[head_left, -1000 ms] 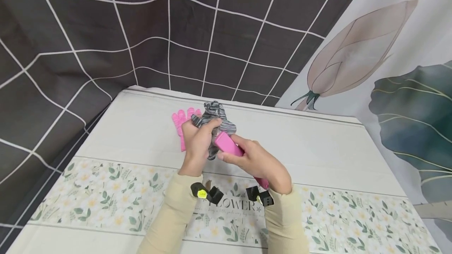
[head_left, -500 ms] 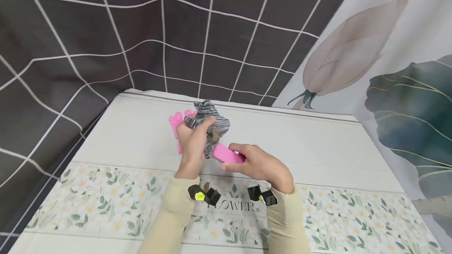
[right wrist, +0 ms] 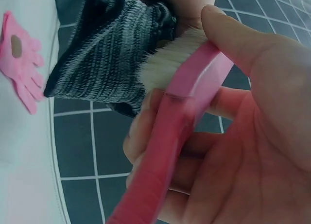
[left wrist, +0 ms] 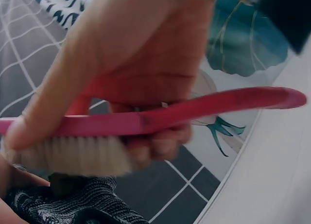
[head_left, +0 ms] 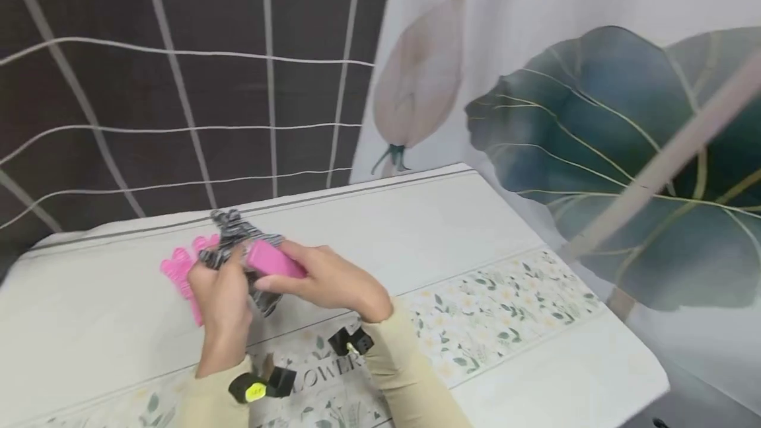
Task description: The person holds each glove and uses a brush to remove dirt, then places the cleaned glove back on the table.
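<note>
The right hand (head_left: 335,276) curls its fingers round a pink plastic brush (right wrist: 172,114) with dense cream bristles (right wrist: 167,61) and a curved, redder handle. Above the white, floral-banded table (head_left: 404,230), the left hand (head_left: 222,296) grips a black-and-white knit glove (right wrist: 104,59); the bristles seemingly touch it.

From above, the head view faces forward and down across the table (head_left: 410,223); the wrist views, far closer, share the pink bristle brush (right wrist: 197,78) and striped knit glove (right wrist: 107,54).

White table (head_left: 416,223) before dark gridded backdrop (head_left: 228,94) and leaf-printed drapery (head_left: 582,117)
</note>
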Tool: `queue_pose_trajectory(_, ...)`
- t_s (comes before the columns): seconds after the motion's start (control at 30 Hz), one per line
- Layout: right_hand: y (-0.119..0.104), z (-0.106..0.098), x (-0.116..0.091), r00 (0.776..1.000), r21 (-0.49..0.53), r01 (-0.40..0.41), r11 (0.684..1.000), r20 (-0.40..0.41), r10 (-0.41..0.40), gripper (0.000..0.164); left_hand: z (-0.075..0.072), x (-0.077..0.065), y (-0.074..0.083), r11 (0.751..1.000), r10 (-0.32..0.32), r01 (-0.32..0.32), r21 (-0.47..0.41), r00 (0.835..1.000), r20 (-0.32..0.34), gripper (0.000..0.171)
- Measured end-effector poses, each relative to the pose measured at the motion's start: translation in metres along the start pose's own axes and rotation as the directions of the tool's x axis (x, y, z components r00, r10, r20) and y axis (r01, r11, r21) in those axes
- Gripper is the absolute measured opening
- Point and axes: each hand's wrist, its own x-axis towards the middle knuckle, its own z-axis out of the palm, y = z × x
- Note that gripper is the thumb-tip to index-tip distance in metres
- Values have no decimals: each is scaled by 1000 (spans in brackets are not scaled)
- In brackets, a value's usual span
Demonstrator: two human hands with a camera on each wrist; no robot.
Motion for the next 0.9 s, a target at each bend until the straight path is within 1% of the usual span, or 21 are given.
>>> queue_pose_trajectory(0.03,4,-3,-3,1000,-12,-7,1000,-12,7,34,5,5,-11,1000,5,-5,14,1000,-3,45)
queue_pose_trajectory(0.07,8,-8,-8,999,-23,-22,1000,-26,21,34,17,4,-12,1000,-11,11,-5,1000,21,48)
queue_pose_trajectory(0.13,18,-20,-21,997,-49,-59,997,-55,56,32,46,-7,-4,999,-38,37,12,998,58,44)
queue_pose_trajectory(0.17,23,-26,-28,995,-60,-82,995,-67,78,31,60,-13,0,998,-53,51,34,995,82,39)
queue_pose_trajectory(0.2,28,-33,-34,993,-66,-101,993,-73,96,30,71,-12,-10,999,-36,37,-4,992,123,32)
queue_pose_trajectory(0.23,32,-38,-39,991,-63,-118,991,-72,113,29,82,-17,-7,999,-30,31,-6,989,148,26)
queue_pose_trajectory(0.3,38,-47,-48,989,-41,-143,989,-56,140,29,102,-32,12,1000,-19,15,24,986,164,18)
queue_pose_trajectory(0.33,41,-50,-50,988,-36,-146,989,-44,145,30,107,-36,16,1000,-3,-1,20,985,172,14)
queue_pose_trajectory(0.4,44,-53,-53,989,-25,-149,988,-13,149,29,114,-43,27,999,16,-21,26,986,163,9)
queue_pose_trajectory(0.43,46,-54,-54,989,-30,-149,988,3,149,28,118,-52,42,998,16,-24,54,989,150,10)
queue_pose_trajectory(0.53,51,-57,-59,988,-41,-143,989,47,145,25,121,-56,45,999,26,-30,21,987,155,9)
queue_pose_trajectory(0.57,52,-59,-63,987,-41,-145,989,57,147,24,123,-49,32,999,32,-32,-6,985,172,9)
queue_pose_trajectory(0.63,55,-63,-69,987,-36,-146,989,61,148,22,126,-51,31,999,48,-41,-36,980,194,12)
queue_pose_trajectory(0.7,56,-68,-73,990,-18,-136,991,37,137,21,128,-52,31,997,74,-65,-48,975,210,13)
queue_pose_trajectory(0.73,56,-71,-75,992,-8,-125,992,16,125,20,129,-52,31,996,82,-75,-39,973,214,14)
queue_pose_trajectory(0.77,56,-73,-76,993,6,-116,993,-14,116,20,130,-52,32,996,87,-85,-20,972,219,15)
queue_pose_trajectory(0.8,56,-75,-76,994,20,-101,995,-49,102,19,131,-59,45,996,86,-92,17,972,217,14)
queue_pose_trajectory(0.9,56,-76,-73,983,33,-62,998,-171,67,17,130,-60,47,991,56,-82,101,970,235,13)
